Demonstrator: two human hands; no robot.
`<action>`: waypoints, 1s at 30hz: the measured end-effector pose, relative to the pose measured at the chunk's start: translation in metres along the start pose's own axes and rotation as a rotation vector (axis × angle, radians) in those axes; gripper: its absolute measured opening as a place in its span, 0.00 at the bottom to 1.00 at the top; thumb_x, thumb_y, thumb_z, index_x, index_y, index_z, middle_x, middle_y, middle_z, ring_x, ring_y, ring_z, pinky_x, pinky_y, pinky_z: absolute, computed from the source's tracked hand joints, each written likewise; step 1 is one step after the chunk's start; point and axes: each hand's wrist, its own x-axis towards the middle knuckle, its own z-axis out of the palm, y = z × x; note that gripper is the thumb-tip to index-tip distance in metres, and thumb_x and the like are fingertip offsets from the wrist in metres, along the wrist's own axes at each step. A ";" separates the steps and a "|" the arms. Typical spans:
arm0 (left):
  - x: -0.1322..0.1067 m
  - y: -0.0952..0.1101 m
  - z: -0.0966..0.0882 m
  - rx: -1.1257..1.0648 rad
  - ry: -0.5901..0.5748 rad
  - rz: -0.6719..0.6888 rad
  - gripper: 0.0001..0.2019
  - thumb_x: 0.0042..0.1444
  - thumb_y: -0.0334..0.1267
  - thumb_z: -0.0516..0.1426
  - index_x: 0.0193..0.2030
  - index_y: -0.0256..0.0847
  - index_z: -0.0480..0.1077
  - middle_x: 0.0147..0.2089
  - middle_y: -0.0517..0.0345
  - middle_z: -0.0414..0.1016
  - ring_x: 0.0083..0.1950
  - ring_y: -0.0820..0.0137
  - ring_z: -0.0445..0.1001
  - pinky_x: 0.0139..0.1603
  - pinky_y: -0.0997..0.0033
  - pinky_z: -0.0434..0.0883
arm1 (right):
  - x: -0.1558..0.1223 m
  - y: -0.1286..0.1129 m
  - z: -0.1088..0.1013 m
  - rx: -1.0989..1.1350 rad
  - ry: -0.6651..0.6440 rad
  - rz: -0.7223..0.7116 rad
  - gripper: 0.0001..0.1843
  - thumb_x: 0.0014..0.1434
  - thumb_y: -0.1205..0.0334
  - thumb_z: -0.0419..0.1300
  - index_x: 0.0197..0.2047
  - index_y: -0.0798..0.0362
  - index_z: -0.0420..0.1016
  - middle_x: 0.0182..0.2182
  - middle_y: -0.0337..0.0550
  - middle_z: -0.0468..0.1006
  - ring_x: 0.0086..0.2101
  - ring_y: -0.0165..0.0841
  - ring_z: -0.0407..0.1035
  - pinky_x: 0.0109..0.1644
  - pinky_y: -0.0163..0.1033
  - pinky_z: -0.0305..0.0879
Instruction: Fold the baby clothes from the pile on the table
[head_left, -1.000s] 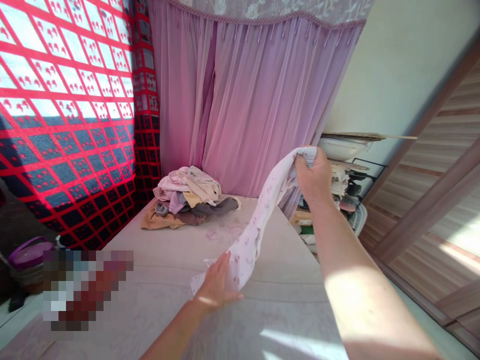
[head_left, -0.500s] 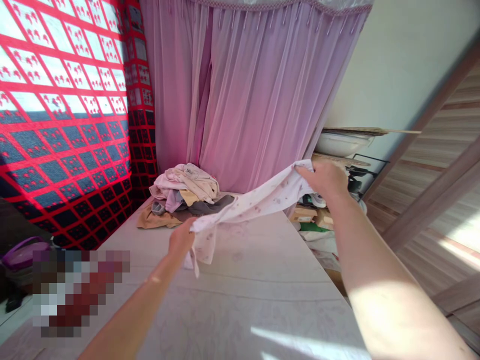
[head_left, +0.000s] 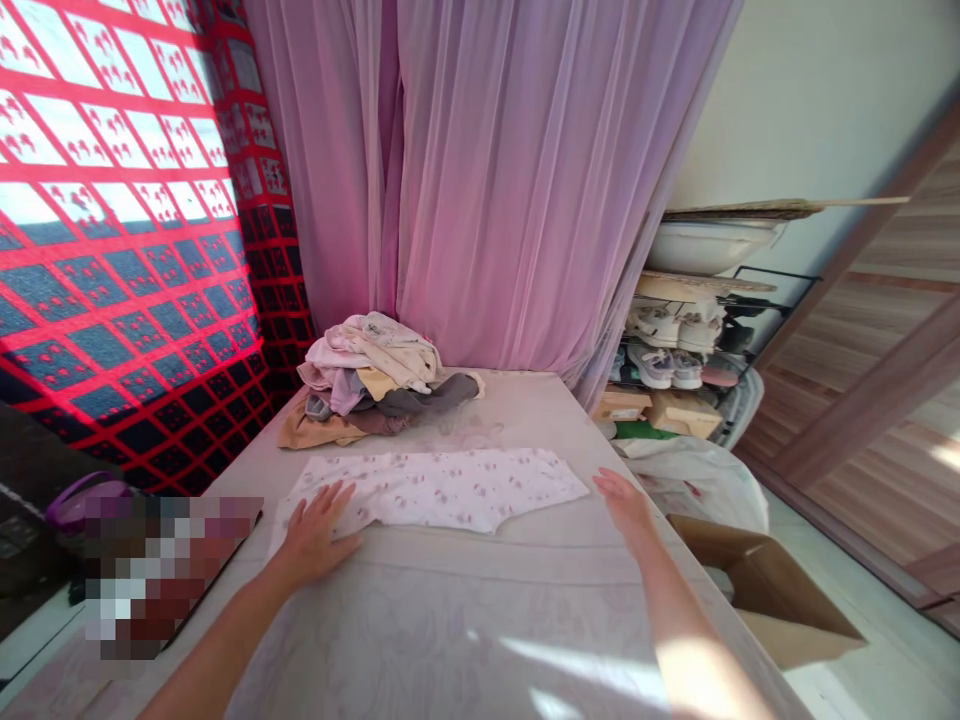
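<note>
A white garment with small prints (head_left: 450,488) lies flat across the pale bed-like surface (head_left: 450,630), long and narrow like folded trousers. My left hand (head_left: 319,535) rests on its left end, fingers spread and palm down. Just beyond the right end is my right hand (head_left: 624,500), its fingers stretched out and holding nothing. A small gap shows between those fingertips and the cloth. Behind the garment, to the left, sits a heap of crumpled clothes (head_left: 375,360) in pink, cream, grey and brown.
Pink curtains (head_left: 510,200) hang behind the surface. At the right stand a rack with shoes (head_left: 660,365), a white basin (head_left: 709,245) and an open cardboard box (head_left: 787,590). A blurred-out object (head_left: 169,580) lies at the left edge, near a purple-handled item (head_left: 86,500).
The garment was held up stretched between both hands; now it lies spread on the surface. Both hands have let go and come down, and the view has tilted lower.
</note>
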 end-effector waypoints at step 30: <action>0.060 -0.038 -0.043 0.195 -0.213 -0.166 0.19 0.51 0.52 0.54 0.46 0.48 0.75 0.54 0.45 0.73 0.56 0.51 0.70 0.50 0.54 0.66 | 0.067 0.006 0.056 -0.821 -0.059 0.162 0.17 0.58 0.47 0.55 0.42 0.48 0.76 0.40 0.45 0.80 0.44 0.41 0.73 0.49 0.45 0.62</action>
